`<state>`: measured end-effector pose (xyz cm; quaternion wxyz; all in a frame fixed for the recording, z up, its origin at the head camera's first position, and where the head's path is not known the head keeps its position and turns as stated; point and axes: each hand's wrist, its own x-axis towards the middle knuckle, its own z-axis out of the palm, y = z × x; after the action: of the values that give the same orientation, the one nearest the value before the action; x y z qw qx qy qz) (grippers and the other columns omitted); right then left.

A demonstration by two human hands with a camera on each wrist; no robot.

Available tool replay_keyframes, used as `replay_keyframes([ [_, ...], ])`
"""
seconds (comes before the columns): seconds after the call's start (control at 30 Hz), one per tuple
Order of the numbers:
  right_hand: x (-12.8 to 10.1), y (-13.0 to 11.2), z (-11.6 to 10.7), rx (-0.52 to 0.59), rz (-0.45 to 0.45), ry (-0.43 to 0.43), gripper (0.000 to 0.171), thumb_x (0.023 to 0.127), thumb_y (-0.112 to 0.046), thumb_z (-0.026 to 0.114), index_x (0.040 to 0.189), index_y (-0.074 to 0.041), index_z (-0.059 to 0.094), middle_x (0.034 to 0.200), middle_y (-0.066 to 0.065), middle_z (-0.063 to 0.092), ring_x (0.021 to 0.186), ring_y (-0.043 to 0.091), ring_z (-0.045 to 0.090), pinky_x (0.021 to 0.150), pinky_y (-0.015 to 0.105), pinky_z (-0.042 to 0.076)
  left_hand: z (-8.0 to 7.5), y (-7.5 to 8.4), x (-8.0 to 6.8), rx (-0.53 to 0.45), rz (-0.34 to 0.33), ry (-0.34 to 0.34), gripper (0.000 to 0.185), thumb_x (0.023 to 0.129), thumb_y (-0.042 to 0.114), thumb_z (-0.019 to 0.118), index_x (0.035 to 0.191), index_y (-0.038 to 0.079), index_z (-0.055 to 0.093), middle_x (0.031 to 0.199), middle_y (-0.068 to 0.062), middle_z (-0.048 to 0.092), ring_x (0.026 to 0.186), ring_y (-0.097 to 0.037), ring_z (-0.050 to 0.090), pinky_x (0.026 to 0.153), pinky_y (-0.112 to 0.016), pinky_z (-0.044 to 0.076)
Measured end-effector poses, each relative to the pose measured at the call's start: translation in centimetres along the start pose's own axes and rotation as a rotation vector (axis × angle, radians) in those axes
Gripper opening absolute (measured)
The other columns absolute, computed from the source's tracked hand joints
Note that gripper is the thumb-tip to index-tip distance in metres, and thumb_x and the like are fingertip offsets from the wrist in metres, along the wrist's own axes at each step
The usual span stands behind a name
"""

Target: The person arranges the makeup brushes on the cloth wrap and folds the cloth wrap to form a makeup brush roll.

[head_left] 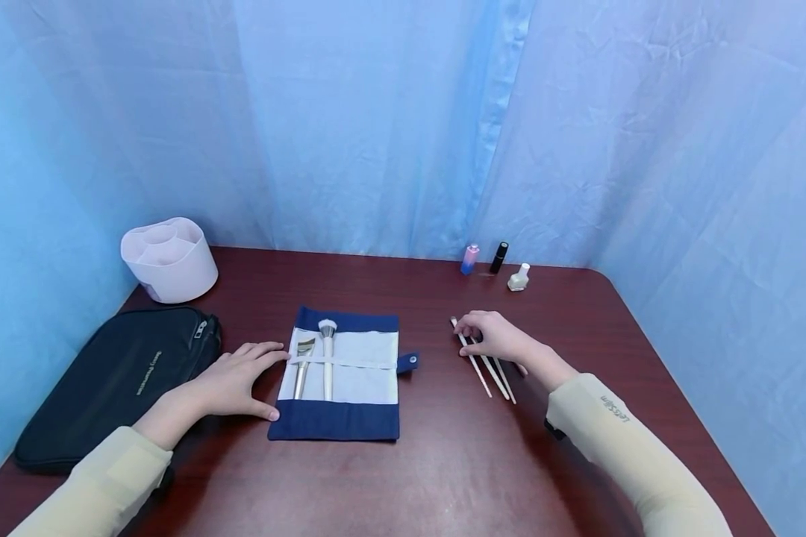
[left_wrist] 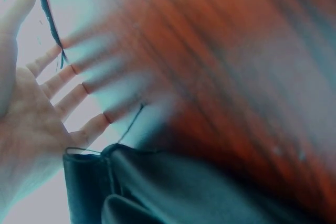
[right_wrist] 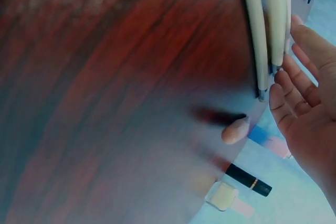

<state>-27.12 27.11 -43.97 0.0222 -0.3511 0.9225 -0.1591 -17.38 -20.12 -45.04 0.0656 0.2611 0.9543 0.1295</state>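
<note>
My left hand (head_left: 231, 380) lies flat, fingers spread, on the left edge of the open brush roll (head_left: 341, 373), between the black pouch (head_left: 117, 380) and the two brushes (head_left: 314, 358) tucked under its strap. If I lean too lightly, the cloth could slide on the bench (head_left: 443, 462). My right hand (head_left: 497, 337) rests over the loose brushes (head_left: 486, 367), fingers curled onto their upper ends; a clumsy grip may roll them toward the small bottles (head_left: 497, 261) behind.

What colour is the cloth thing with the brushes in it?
The brush roll is dark blue with a white middle panel. It shows best in the head view.
</note>
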Motion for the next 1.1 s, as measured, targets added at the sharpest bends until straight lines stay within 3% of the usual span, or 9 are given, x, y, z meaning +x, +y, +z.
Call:
replay_keyframes([
  [0.43, 1.0, -0.3, 0.9, 0.051, 0.041, -0.001, 0.014, 0.080, -0.018, 0.075, 0.091, -0.017, 0.066, 0.073, -0.010, 0.058, 0.064, 0.007, 0.050, 0.061, 0.023, 0.044, -0.4, 0.1, -0.1, -0.009, -0.004, -0.004, 0.095, 0.065, 0.066, 0.072, 0.140, 0.014, 0.044, 0.145, -0.015, 0.039, 0.127, -0.036, 0.038, 0.094, -0.063, 0.036],
  [1.1, 1.6, -2.1, 0.2, 0.226, 0.110, -0.007, 0.016, 0.079, -0.013, 0.071, 0.094, -0.015, 0.064, 0.068, -0.010, 0.061, 0.062, 0.006, 0.054, 0.063, 0.024, 0.046, -0.2, 0.1, 0.0, -0.011, -0.005, -0.008, 0.097, 0.065, 0.066, 0.073, 0.141, 0.014, 0.043, 0.146, -0.015, 0.038, 0.127, -0.037, 0.037, 0.093, -0.063, 0.036],
])
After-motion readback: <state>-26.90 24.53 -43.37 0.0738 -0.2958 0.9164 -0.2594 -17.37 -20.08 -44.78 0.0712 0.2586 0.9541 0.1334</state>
